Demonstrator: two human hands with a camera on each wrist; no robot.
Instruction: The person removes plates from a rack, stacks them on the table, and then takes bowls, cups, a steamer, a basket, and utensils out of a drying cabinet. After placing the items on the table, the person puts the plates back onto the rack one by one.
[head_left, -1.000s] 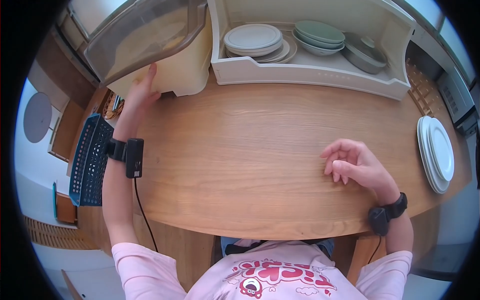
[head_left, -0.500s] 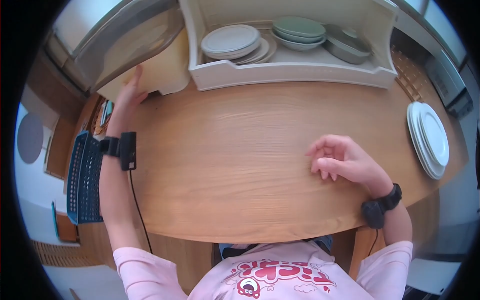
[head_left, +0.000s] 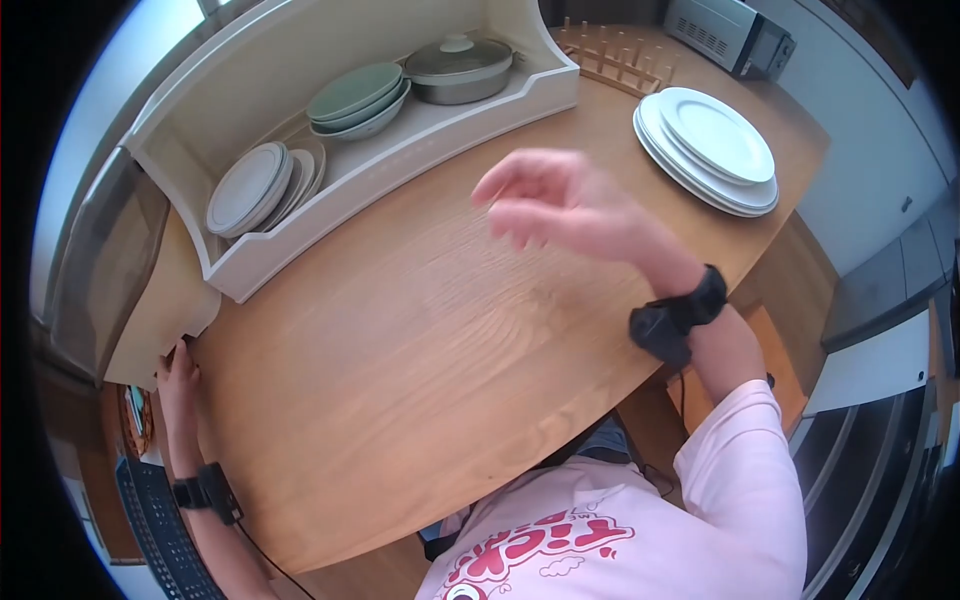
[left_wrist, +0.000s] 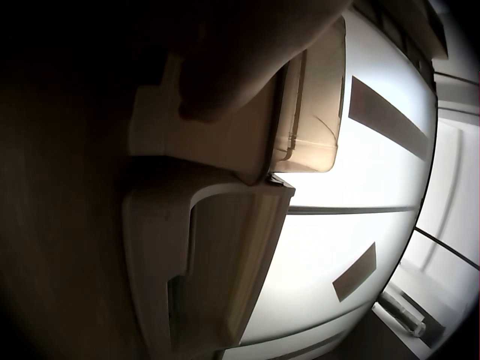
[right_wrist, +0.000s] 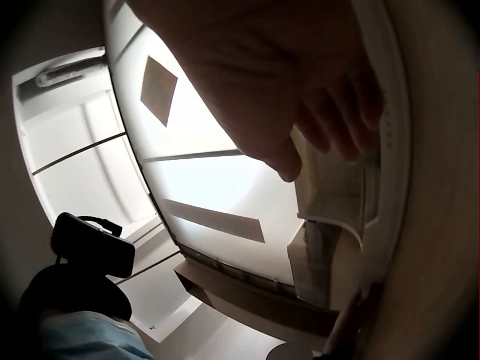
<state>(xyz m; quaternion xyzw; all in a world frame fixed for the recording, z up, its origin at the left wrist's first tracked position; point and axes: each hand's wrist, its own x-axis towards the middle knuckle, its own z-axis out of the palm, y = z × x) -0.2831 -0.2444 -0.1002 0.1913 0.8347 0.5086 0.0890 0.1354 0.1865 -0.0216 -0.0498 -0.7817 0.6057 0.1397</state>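
Note:
At the left of the head view my left hand (head_left: 180, 380) is against the lower front of a cream storage box (head_left: 150, 325) with a smoky clear lid (head_left: 95, 270). Its fingertips are at the box's bottom edge, partly hidden in shadow, and the left wrist view has the hand dark across the box. My right hand (head_left: 565, 205) hovers over the wooden table (head_left: 400, 360), fingers loosely bent and holding nothing. Nearest to it on the right is a stack of white plates (head_left: 715, 140).
A white open-front dish cabinet (head_left: 410, 175) holds pale plates (head_left: 245, 190), green bowls (head_left: 355, 90) and a lidded pan (head_left: 458, 75). Behind the stacked plates are a wooden peg rack (head_left: 625, 70) and a silver oven-like appliance (head_left: 725, 38). A blue perforated basket (head_left: 165, 530) hangs by the table's left edge.
The head view has swung to the right. My right hand has lifted and moved forward, nearer the dish cabinet and plate stack. The left hand stays at the box, now by its lower edge.

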